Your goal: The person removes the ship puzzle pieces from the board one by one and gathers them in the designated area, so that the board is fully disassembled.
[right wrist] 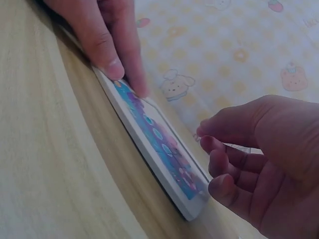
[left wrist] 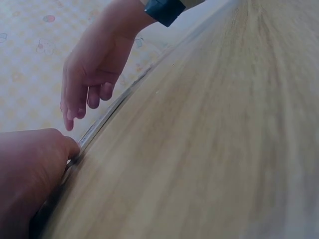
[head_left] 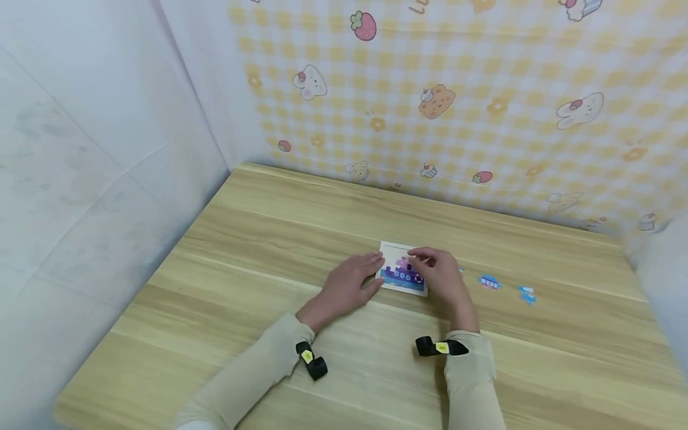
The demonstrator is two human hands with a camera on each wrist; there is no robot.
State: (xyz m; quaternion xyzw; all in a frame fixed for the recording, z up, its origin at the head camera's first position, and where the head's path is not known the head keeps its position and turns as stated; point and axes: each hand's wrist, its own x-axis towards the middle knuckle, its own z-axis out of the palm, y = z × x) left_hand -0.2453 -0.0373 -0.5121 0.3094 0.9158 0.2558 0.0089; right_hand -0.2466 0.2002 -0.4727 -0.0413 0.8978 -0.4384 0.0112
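Note:
A white-framed jigsaw board (head_left: 400, 285) with a purple and blue ship picture lies flat on the table. My left hand (head_left: 350, 285) rests at its left side, fingers extended, with fingertips on the frame and thumb at the near left corner. In the right wrist view, the left hand (right wrist: 107, 42) presses the board's far end. My right hand (head_left: 438, 275) is over the board's right part. Its thumb and index finger pinch a small pale puzzle piece (right wrist: 197, 137), mostly hidden by the fingertips, held above the board (right wrist: 149, 164). The other fingers curl inward.
To the right lie a blue vehicle-shaped puzzle piece (head_left: 490, 282) and a blue and white puzzle piece (head_left: 527, 294). Another piece (head_left: 461, 270) is partly hidden behind the right hand. A patterned yellow checked cloth (head_left: 398, 119) hangs behind the wooden table (head_left: 258, 239).

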